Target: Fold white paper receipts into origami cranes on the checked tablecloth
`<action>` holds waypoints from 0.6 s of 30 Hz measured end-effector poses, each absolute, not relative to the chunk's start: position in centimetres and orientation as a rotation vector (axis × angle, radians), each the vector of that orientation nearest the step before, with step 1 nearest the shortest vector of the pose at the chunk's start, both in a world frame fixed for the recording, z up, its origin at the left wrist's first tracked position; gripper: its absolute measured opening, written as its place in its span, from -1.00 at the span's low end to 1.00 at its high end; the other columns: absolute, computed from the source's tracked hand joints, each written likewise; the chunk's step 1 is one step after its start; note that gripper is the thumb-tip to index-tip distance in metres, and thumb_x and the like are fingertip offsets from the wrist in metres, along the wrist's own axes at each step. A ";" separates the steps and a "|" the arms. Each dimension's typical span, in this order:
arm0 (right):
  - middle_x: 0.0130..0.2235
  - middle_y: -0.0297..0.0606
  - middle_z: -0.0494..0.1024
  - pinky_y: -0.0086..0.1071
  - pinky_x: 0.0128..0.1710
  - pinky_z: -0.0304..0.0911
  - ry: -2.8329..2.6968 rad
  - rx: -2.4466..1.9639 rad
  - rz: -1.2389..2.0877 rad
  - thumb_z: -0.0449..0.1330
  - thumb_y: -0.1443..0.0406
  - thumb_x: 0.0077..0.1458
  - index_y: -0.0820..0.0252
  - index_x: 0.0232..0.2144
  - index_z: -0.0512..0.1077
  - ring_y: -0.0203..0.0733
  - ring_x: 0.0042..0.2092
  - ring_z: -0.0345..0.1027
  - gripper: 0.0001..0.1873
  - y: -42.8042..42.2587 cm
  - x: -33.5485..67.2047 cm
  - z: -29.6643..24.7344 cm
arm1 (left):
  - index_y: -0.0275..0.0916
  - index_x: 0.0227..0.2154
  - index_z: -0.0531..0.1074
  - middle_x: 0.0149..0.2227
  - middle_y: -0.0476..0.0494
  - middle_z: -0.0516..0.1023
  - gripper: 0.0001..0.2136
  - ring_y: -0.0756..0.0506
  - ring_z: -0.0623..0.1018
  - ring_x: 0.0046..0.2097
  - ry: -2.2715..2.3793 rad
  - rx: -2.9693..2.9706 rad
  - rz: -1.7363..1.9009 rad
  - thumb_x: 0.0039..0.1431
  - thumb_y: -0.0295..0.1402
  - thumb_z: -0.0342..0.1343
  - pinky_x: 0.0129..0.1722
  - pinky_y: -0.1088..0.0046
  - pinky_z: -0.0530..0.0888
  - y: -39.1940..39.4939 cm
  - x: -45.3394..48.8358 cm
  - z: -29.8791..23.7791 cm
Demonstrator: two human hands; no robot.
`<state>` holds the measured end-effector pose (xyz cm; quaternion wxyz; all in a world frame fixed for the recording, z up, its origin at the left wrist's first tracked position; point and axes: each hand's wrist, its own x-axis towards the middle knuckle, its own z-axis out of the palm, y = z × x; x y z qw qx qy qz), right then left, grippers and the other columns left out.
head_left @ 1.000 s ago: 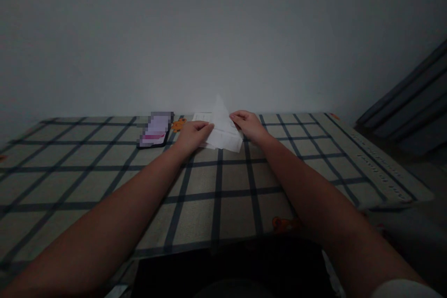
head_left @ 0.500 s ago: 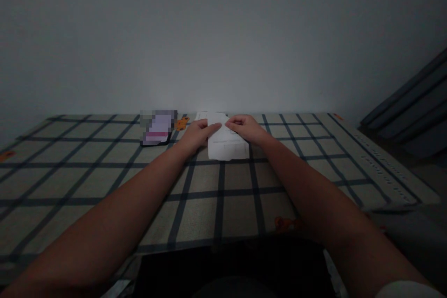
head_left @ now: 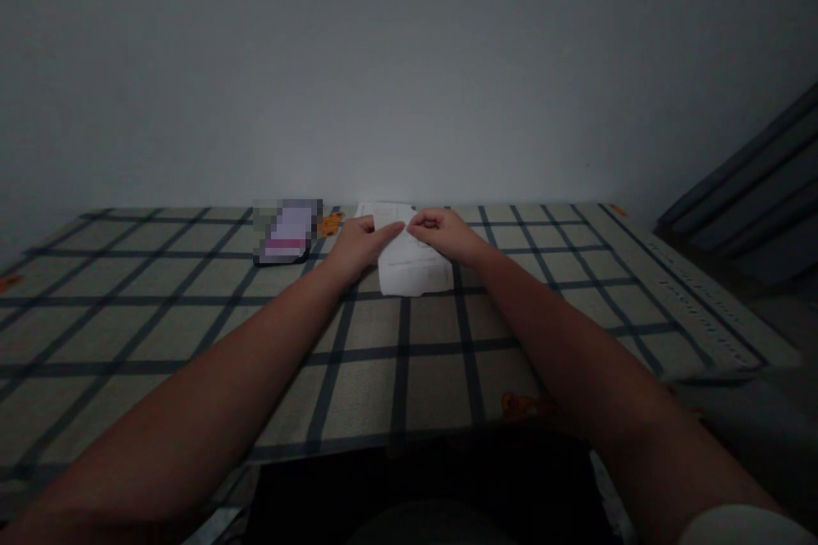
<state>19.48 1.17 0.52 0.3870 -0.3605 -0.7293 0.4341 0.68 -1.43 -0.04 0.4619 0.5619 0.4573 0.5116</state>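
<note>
A white sheet of paper (head_left: pixel 415 271) with faint lines is between my hands, over the far half of the table. My left hand (head_left: pixel 359 249) grips its left side, the thumb lying across the front and the other fingers partly hidden. On the upper right part, my right hand (head_left: pixel 446 234) pinches the paper with thumb and forefinger close together. The two hands' fingertips nearly meet. Behind them, more white paper (head_left: pixel 389 209) lies near the wall; whether it is the same sheet I cannot tell.
A phone (head_left: pixel 290 230), its lit screen blurred, lies left of my left hand. The checked tablecloth (head_left: pixel 204 341) has orange bear figures and printed letters along the right side. A pale wall (head_left: pixel 409 68) rises behind, and a dark curtain (head_left: pixel 760 196) hangs at the right.
My right fingertips have shifted slightly left, closer to the left thumb. The front paper has tilted a little, and more of the white paper behind shows.
</note>
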 end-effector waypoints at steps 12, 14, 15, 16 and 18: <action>-0.47 -0.39 0.35 -0.42 -0.41 0.07 -1.854 -0.929 1.049 0.19 0.17 0.00 0.24 -0.43 0.38 -0.35 -0.44 0.15 -0.78 0.7 19.1 1.0 | -0.33 -0.42 0.59 -0.39 -0.18 0.61 -0.66 -0.09 0.51 -0.42 1.256 1.547 1.428 -0.08 -0.10 0.32 -0.49 0.47 0.35 -1.3 0.7 -0.5; -0.45 -0.36 0.38 -0.41 -0.40 0.08 -1.862 -0.977 1.034 0.19 0.18 0.00 0.24 -0.42 0.39 -0.34 -0.43 0.18 -0.79 0.9 19.3 1.0 | -0.33 -0.42 0.58 -0.39 -0.17 0.61 -0.66 -0.09 0.52 -0.42 1.272 1.524 1.492 -0.08 -0.10 0.31 -0.49 0.47 0.35 -1.4 0.6 -0.2; -0.45 -0.35 0.40 -0.41 -0.40 0.09 -1.870 -1.003 1.032 0.18 0.18 -0.01 0.25 -0.42 0.40 -0.34 -0.42 0.19 -0.79 1.0 19.5 1.0 | -0.33 -0.41 0.58 -0.38 -0.17 0.62 -0.66 -0.09 0.52 -0.42 1.274 1.505 1.518 -0.08 -0.11 0.32 -0.49 0.48 0.36 -1.4 0.6 -0.1; -0.44 -0.34 0.41 -0.41 -0.40 0.09 -1.882 -1.018 1.025 0.18 0.19 -0.01 0.25 -0.42 0.41 -0.33 -0.42 0.20 -0.79 1.0 19.6 1.0 | -0.33 -0.40 0.58 -0.37 -0.17 0.62 -0.66 -0.09 0.52 -0.41 1.269 1.483 1.542 -0.08 -0.11 0.32 -0.48 0.48 0.36 -1.5 0.6 0.1; -0.42 -0.32 0.44 -0.41 -0.38 0.11 -1.903 -1.027 1.018 0.17 0.20 0.00 0.25 -0.41 0.42 -0.32 -0.40 0.22 -0.80 1.1 19.9 1.1 | -0.34 -0.37 0.57 -0.36 -0.19 0.62 -0.65 -0.10 0.53 -0.39 1.262 1.435 1.560 -0.08 -0.11 0.31 -0.47 0.47 0.39 -1.4 0.6 0.2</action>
